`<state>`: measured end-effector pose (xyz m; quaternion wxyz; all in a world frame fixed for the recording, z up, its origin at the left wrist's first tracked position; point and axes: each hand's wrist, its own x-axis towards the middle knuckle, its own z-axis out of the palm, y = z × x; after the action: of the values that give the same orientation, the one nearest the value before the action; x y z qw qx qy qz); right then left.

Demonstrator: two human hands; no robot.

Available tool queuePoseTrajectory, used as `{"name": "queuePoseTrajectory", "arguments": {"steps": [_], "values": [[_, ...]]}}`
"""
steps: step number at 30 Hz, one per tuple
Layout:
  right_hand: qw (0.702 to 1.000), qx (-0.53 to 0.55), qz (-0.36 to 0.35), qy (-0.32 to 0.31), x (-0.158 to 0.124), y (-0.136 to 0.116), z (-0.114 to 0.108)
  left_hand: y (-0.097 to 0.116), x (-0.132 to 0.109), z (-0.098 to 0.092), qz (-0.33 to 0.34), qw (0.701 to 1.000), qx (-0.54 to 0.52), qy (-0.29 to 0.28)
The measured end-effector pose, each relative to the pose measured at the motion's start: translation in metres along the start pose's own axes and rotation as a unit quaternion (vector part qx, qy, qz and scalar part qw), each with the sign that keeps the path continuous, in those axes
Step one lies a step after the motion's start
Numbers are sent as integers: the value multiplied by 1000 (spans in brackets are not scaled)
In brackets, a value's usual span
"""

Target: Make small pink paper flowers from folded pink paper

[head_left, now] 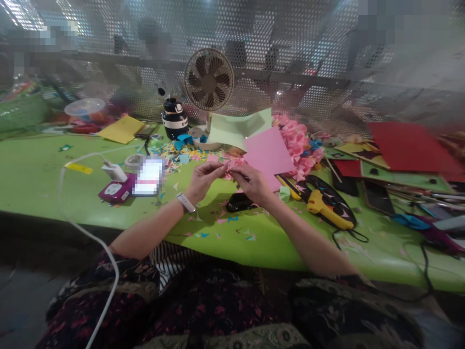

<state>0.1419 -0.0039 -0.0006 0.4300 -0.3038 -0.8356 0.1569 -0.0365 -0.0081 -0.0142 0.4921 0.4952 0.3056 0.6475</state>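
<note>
Above the green table, my left hand (204,180) and my right hand (254,184) meet with fingertips almost touching. Both are closed in a pinch around a small pink paper piece (228,170), mostly covered by the fingers. Just beyond them lies a sheet of pink paper (269,154), partly over a pale green sheet (240,127). Under my right hand rests a black stapler-like object (240,202). To the right of it are a yellow-and-black cutter (288,186) and a yellow glue gun (319,206). A heap of pink paper pieces (294,138) sits behind the pink sheet.
A small fan (209,80) and a dark bottle (175,120) stand at the back. On the left are a lit phone (148,175), a purple power strip (116,191) and a white cable (90,235). Red sheets (403,148) and tools crowd the right; paper scraps litter the green table (174,220).
</note>
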Motion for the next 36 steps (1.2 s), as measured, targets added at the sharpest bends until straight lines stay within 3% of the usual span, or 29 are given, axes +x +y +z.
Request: {"name": "queuePoseTrajectory", "arguments": {"steps": [8, 16, 20, 36], "values": [[999, 31, 5, -20, 0, 1, -1, 0, 0, 0, -26, 1000, -6, 0], [999, 19, 29, -28, -2, -5, 0, 0, 0, 0, 13, 1000, 7, 12], [998, 24, 42, -33, -1, -4, -2, 1, 0, 0, -11, 1000, -4, -1], [1000, -18, -12, 12, 0, 3, 0, -9, 4, -5, -52, 998, -28, -19]]}}
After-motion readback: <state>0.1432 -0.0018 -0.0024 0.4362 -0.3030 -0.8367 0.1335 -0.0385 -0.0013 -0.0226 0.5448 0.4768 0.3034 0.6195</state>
